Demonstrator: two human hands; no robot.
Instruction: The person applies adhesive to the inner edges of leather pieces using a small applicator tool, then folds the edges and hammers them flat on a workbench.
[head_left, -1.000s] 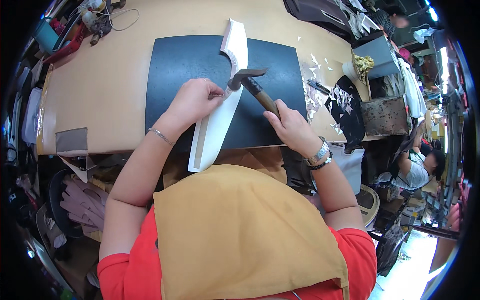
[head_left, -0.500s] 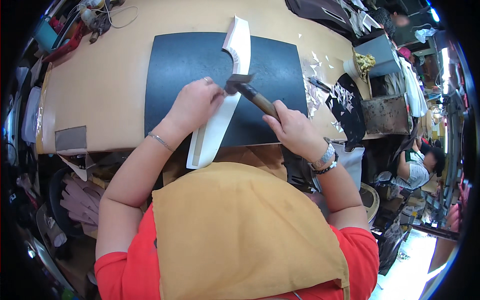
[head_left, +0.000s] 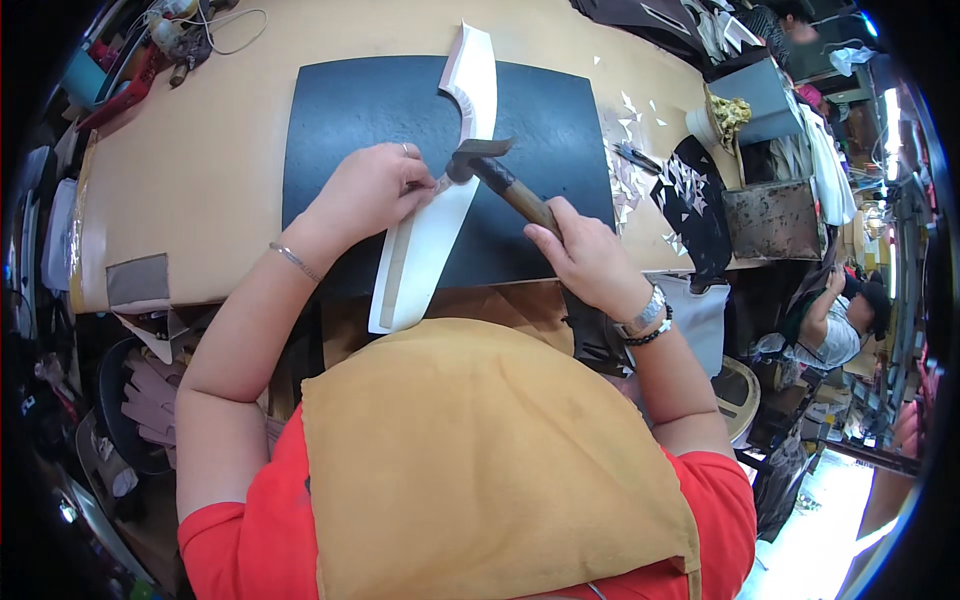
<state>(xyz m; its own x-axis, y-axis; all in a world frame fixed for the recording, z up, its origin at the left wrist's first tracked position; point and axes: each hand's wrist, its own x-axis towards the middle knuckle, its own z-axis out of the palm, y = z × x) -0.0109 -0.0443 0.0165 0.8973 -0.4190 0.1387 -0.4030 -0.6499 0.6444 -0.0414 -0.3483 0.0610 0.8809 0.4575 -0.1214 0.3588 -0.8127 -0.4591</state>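
A long, curved white piece (head_left: pixel 441 235), leather-like, lies on a dark mat (head_left: pixel 335 120), its near end hanging past the mat toward my apron. A narrow beige strip runs along its left side, and small pleats show on the inner curve farther up. My left hand (head_left: pixel 372 190) has its fingertips pinched together at the piece's left edge. My right hand (head_left: pixel 592 252) is wrapped round the wooden handle of a hammer (head_left: pixel 522 200). The hammer's metal head is over the edge of the white piece, just right of my left fingertips; whether it touches cannot be made out.
Small pale offcuts (head_left: pixel 627 190) and a dark cutting tool (head_left: pixel 637 158) lie right of the mat. Beyond are a black piece with scraps (head_left: pixel 690 190), a rusty metal box (head_left: pixel 772 220) and a tub (head_left: pixel 712 122). A red tray (head_left: pixel 125 95) stands far left. Another person (head_left: pixel 838 320) sits at right.
The hammer head, blurred before, now shows more sharply and slightly higher. My left hand has shifted a little left, its fingertips still at the white piece's edge.
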